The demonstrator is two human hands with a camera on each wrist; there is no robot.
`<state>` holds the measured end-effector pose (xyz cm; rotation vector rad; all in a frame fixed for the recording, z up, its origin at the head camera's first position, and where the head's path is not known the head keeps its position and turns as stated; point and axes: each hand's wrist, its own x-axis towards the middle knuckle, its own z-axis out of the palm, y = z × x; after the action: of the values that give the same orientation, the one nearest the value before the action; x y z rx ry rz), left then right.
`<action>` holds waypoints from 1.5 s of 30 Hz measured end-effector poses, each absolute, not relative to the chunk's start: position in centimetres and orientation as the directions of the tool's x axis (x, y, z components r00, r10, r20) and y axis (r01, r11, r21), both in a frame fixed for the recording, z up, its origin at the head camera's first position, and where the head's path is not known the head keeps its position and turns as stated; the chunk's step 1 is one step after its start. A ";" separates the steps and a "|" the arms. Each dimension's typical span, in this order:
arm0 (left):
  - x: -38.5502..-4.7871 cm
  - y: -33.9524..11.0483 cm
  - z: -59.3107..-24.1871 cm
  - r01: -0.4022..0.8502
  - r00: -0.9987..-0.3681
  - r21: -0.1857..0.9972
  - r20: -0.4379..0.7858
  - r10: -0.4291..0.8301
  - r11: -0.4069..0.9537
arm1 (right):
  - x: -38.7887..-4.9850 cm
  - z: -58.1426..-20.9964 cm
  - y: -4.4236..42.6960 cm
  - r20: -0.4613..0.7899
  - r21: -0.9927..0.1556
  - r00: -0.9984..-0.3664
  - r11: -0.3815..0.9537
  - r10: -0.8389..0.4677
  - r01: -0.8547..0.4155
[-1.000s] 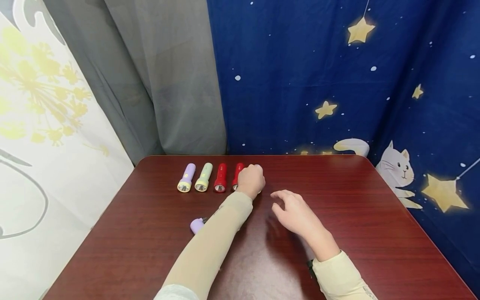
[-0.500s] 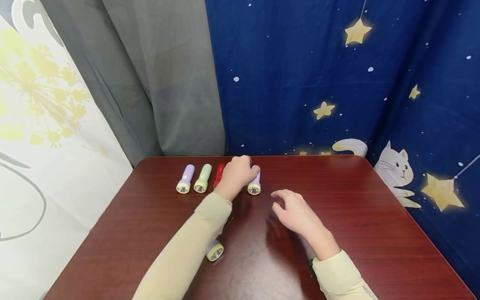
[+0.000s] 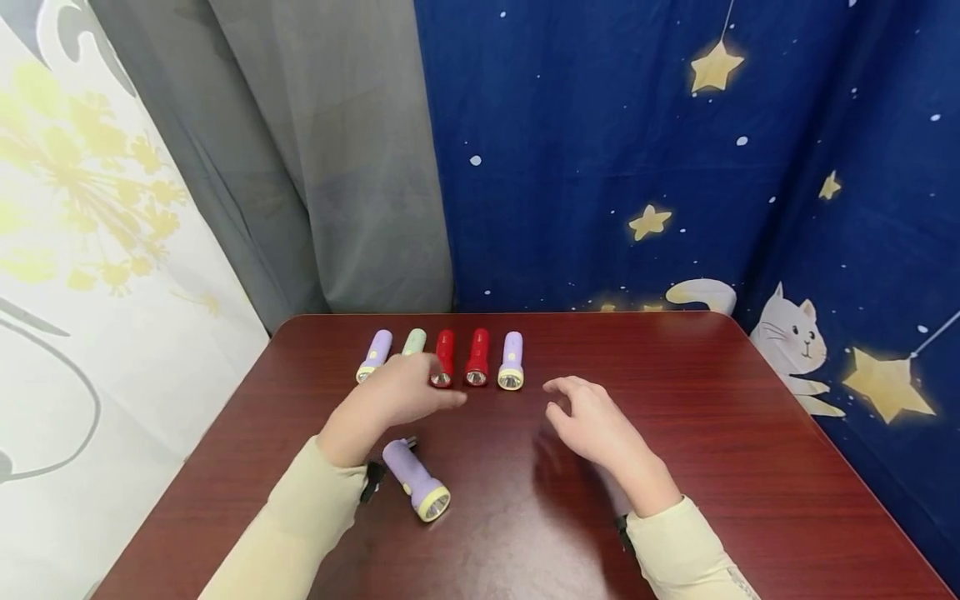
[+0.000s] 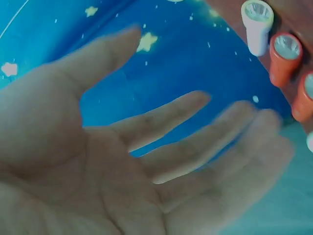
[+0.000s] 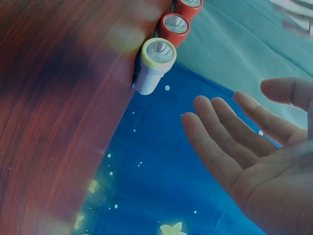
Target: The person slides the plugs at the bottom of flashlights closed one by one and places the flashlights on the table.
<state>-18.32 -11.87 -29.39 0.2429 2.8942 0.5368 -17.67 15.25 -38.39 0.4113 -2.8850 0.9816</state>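
Observation:
My left hand [image 3: 390,396] hovers with nothing in it, in front of the left part of a row of flashlights. Its fingers look spread and relaxed in the left wrist view. The row runs from a purple flashlight [image 3: 377,350] through a pale green flashlight [image 3: 415,340], partly hidden by the hand, to a red flashlight [image 3: 445,348], another red flashlight [image 3: 477,354] and a purple flashlight [image 3: 512,358]. Nearer to me, a further purple flashlight [image 3: 412,477] lies slanted beside my left wrist. My right hand [image 3: 596,425] holds nothing, its fingers loosely bent, right of the row.
All the flashlights lie on a dark red-brown wooden table [image 3: 712,433]. Behind it hang a grey curtain [image 3: 367,167] and a blue curtain [image 3: 570,125] with stars. A patterned white cloth [image 3: 97,350] hangs along the left side.
My left hand has let go of the right end of the row and drawn back leftward and nearer, uncovering the red and purple flashlights there. The right hand stays put.

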 end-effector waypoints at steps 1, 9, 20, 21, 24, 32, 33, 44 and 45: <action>-17.9 -12.5 -29.6 0.101 -0.968 0.359 -0.180 0.175 0.928 | -17.7 -38.3 15.2 0.147 -0.591 -0.962 0.760 -0.229 -0.271; -17.0 -16.4 -33.3 -0.131 -0.914 0.338 -0.406 0.019 0.932 | -17.6 -38.0 15.0 0.120 -0.603 -0.965 0.755 -0.232 -0.257; -18.4 -16.7 -36.3 -0.218 -0.890 0.450 -0.455 0.013 0.866 | -17.5 -38.1 15.3 0.121 -0.604 -0.969 0.759 -0.217 -0.245; -18.4 -16.7 -36.5 -0.224 -0.888 0.456 -0.460 0.013 0.861 | -17.5 -38.1 15.4 0.123 -0.603 -0.969 0.759 -0.215 -0.245; -18.6 -16.7 -37.3 -0.229 -0.880 0.457 -0.475 0.018 0.859 | -17.4 -38.0 15.4 0.123 -0.603 -0.969 0.759 -0.215 -0.245; -18.8 -17.1 -38.4 -0.214 -0.883 0.497 -0.467 0.051 0.841 | -17.0 -38.1 15.5 0.121 -0.605 -0.972 0.762 -0.202 -0.233; -18.8 -17.2 -38.5 -0.214 -0.886 0.512 -0.461 0.056 0.832 | -17.0 -38.1 15.5 0.118 -0.606 -0.972 0.761 -0.201 -0.231; -18.6 -16.9 -38.3 -0.177 -0.933 0.718 -0.341 0.118 0.673 | -16.9 -38.2 15.6 0.109 -0.598 -0.972 0.768 -0.208 -0.231; -18.6 -16.9 -38.2 -0.157 -0.940 0.720 -0.319 0.121 0.676 | -16.9 -38.3 15.6 0.110 -0.598 -0.972 0.768 -0.207 -0.231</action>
<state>-18.63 -16.85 -38.16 -0.0285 2.5496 1.1415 -16.88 15.65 -38.26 0.3621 -2.9186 0.9943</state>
